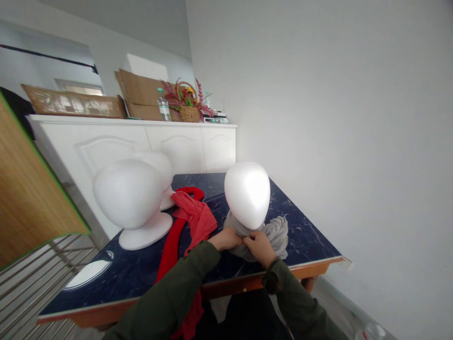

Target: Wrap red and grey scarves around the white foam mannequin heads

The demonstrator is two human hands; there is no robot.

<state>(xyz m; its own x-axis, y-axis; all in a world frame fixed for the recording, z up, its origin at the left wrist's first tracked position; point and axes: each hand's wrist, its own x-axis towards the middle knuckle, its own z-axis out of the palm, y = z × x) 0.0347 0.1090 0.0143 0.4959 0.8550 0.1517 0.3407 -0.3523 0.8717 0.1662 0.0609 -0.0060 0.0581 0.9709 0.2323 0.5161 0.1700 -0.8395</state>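
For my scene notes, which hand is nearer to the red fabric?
Left. The left hand, at the grey cloth, is right of the red fabric; the right hand, also there, is farther right.

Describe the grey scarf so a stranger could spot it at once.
On the dark blue table, find the rightmost white head. Gathered at its base, touched by the left hand and right hand, is the scarf. It alone is grey; the cloths beside it are red.
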